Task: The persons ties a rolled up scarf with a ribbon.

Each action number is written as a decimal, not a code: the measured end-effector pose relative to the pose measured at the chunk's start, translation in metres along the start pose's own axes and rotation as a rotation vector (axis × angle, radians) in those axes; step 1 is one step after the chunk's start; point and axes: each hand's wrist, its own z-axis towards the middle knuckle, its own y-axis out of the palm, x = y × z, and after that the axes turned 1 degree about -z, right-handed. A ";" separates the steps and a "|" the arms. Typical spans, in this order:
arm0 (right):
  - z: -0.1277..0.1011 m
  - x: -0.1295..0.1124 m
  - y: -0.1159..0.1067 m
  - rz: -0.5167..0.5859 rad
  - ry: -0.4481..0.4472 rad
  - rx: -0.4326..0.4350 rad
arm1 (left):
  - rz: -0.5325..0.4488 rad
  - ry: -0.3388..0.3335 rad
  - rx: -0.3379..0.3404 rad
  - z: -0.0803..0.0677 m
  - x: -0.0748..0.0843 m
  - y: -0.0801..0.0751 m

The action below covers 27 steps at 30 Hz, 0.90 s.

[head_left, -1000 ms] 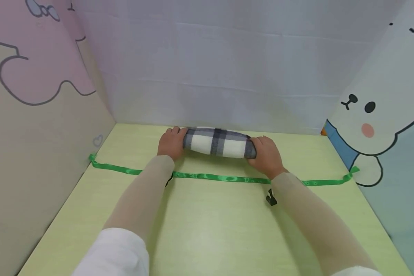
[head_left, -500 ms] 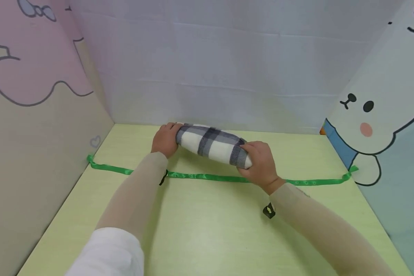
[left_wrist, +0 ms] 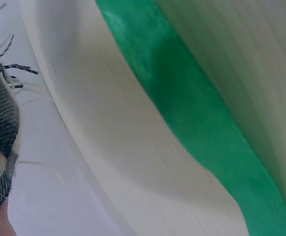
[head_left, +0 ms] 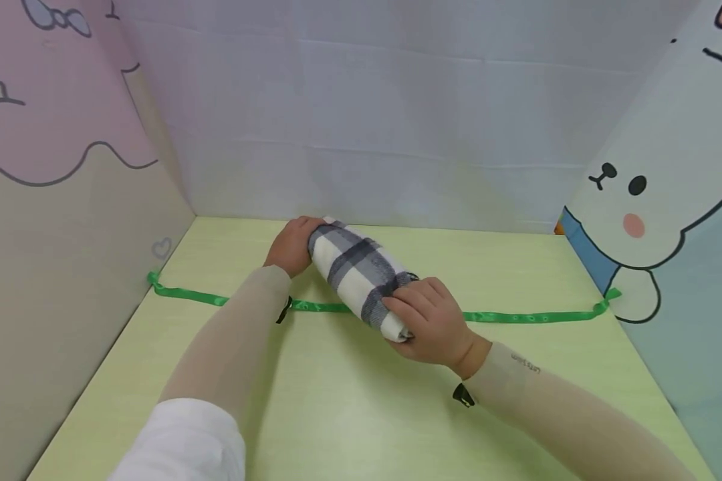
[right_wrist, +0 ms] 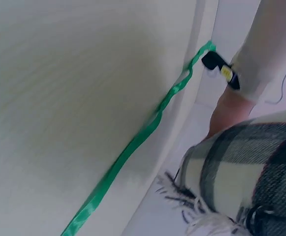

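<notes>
A rolled scarf (head_left: 357, 277) lies near the middle of the head view, a thick roll of white cloth with grey and black plaid bands. It runs diagonally from upper left to lower right and crosses over the ribbon (head_left: 517, 316). In the right wrist view its frayed fringe shows at the lower right of the frame, white and dark threads sticking out of the roll's end.

The left hand (head_left: 290, 246) grips the far end of the scarf, fingers curled round it, close to the back wall (head_left: 373, 133). The right hand (head_left: 430, 321) grips the near end, fingers wrapped over the top of the roll, just below the ribbon line.

Counted: one scarf, one green ribbon stretched left to right across the table (head_left: 349, 414), two hands, and two small black clips, one at each wrist: clip (head_left: 284, 310) under the left sleeve, the other at the right sleeve in the lower right. A cartoon rabbit (head_left: 638, 194) is printed on the right panel.
</notes>
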 end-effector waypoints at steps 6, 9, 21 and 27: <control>0.010 -0.026 -0.009 -0.102 -0.089 -0.048 | -0.026 0.031 0.005 0.004 0.012 0.004; 0.016 -0.041 -0.012 -0.154 -0.094 -0.095 | -0.024 0.035 -0.010 0.007 0.018 0.007; 0.030 -0.090 -0.013 -0.228 0.068 -0.237 | 0.027 0.190 -0.025 0.019 0.045 0.018; 0.021 -0.101 -0.008 -0.215 0.090 -0.318 | 0.103 0.242 -0.074 0.023 0.059 0.018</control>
